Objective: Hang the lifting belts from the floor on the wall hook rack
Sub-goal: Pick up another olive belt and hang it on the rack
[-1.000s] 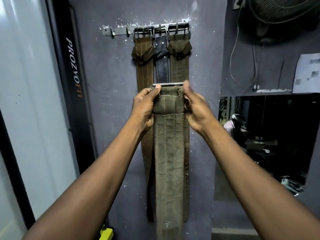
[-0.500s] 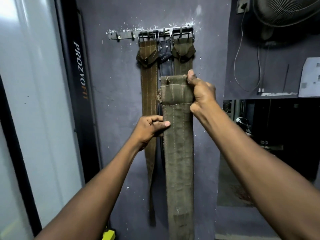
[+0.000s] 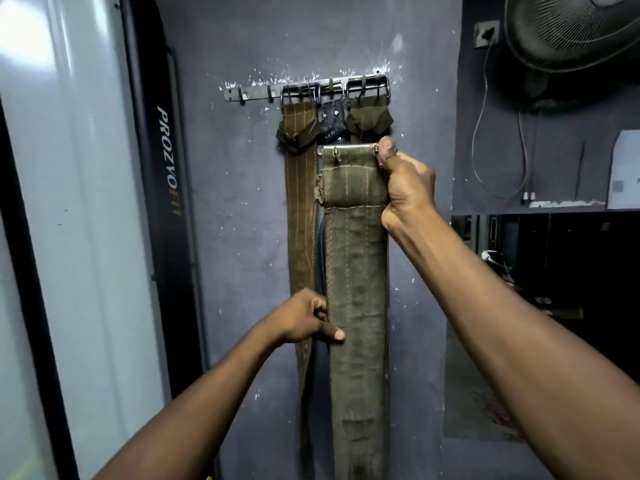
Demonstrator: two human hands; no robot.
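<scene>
- We are facing a grey-violet painted wall (image 3: pixel 242 237), scuffed with white chips around the fittings.
- A black upright panel (image 3: pixel 166 161) lettered "PROZVOFIT" is standing to the left, with a pale glossy surface (image 3: pixel 69 202) beside it.
- A wall fan (image 3: pixel 571 29) is sitting at upper right, and a thin cable (image 3: pixel 481 133) is hanging from a socket (image 3: pixel 486 34) just beside it.
- The metal hook rack (image 3: pixel 249 93) is carrying 3 belts by their buckles: a brown belt (image 3: pixel 301 209) on the left, a black belt (image 3: pixel 330 121) in the middle, and an olive belt (image 3: pixel 369 117) on the right. 2 hooks are showing at the rack's left end.
- We are holding a 4th belt, the olive lifting belt (image 3: pixel 356 306), upright in front of the wall. Its buckle (image 3: pixel 348 147) is sitting below the rack, on no hook, and it is overlapping the black and olive belts.
- The right hand (image 3: pixel 407 181) is gripping the belt's top right edge, fingers curled, thumb against the buckle's end.
- The left hand (image 3: pixel 301 320) is pinching the belt's left edge lower down, thumb on the front face.
</scene>
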